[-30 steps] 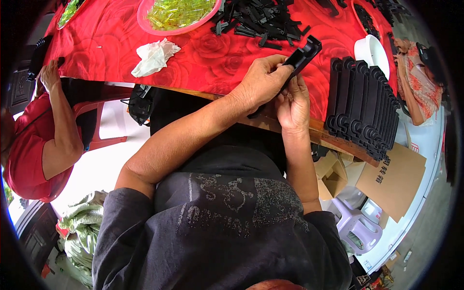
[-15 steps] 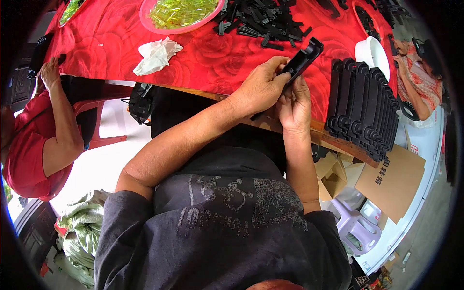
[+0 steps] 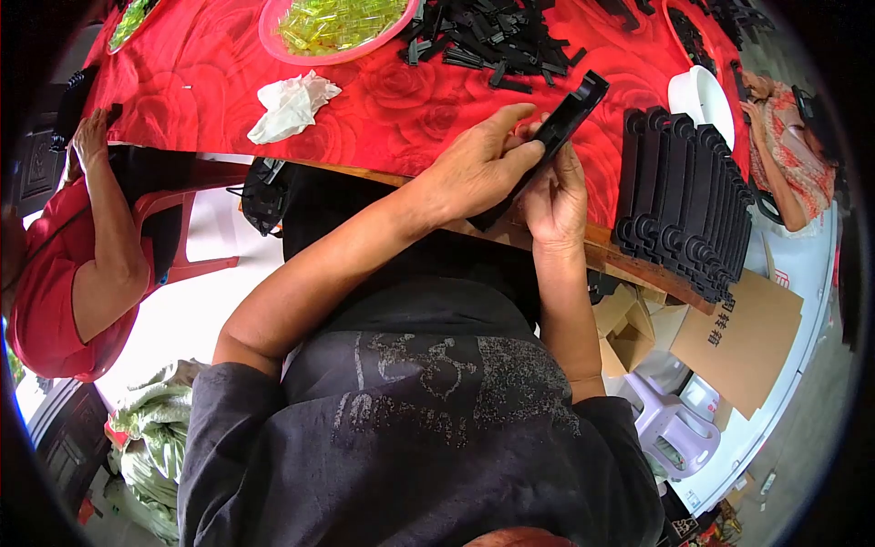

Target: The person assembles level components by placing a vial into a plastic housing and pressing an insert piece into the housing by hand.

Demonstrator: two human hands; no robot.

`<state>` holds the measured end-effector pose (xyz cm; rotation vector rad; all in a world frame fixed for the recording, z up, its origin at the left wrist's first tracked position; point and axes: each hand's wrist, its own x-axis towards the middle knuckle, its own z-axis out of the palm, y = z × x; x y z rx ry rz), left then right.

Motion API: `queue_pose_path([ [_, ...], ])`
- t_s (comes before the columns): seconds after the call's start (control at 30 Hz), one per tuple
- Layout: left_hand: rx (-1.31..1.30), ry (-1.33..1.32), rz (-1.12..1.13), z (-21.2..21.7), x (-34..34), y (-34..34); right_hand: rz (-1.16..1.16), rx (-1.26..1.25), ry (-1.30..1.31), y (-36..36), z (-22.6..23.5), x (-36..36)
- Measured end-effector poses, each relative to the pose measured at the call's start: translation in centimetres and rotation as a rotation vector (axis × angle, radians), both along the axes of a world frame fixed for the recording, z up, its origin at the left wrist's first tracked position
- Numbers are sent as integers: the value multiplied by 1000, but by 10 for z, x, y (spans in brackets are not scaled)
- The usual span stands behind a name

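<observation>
Between my two hands, over the table's near edge, a long black plastic part point(image 3: 576, 102) is held at a slant, its far end up and to the right. My left hand point(image 3: 483, 164) presses its thumb on the part's trough-like face, with the index finger lifted off. From below, my right hand point(image 3: 554, 202) grips the part's right side with bent fingers. The part's near end runs down beside my left palm. To the right of my hands, a row of similar black parts point(image 3: 679, 201) stands stacked side by side on the table.
A red rose-patterned cloth point(image 3: 392, 100) covers the table. On it are a pink bowl of yellow-green clear pieces point(image 3: 339, 25), a pile of small black pieces point(image 3: 497, 41), a crumpled white tissue point(image 3: 292, 108) and a white round container point(image 3: 702, 105). Co-workers sit left point(image 3: 82, 264) and right point(image 3: 788, 150).
My left hand has slid down along the black part and its index finger has lifted away. More of the part's near end now shows. My right hand stays almost still.
</observation>
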<state>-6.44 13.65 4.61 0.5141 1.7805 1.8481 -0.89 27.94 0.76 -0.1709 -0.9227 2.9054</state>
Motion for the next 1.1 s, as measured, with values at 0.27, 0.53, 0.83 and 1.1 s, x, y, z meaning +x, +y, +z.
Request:
queue_pose_path([
  [0.27, -137, 495, 25, 20, 29, -40, -43, -1, -44, 0, 3, 1],
  [0.53, -295, 725, -3, 12, 36, -35, 10, -47, 15, -2, 3, 1],
  [0.83, -369, 787, -13, 12, 37, -32, -35, 62, -60, -2, 5, 1],
  [1.1, -435, 879, -47, 3, 40, -26, -25, 86, -51, -1, 4, 1],
])
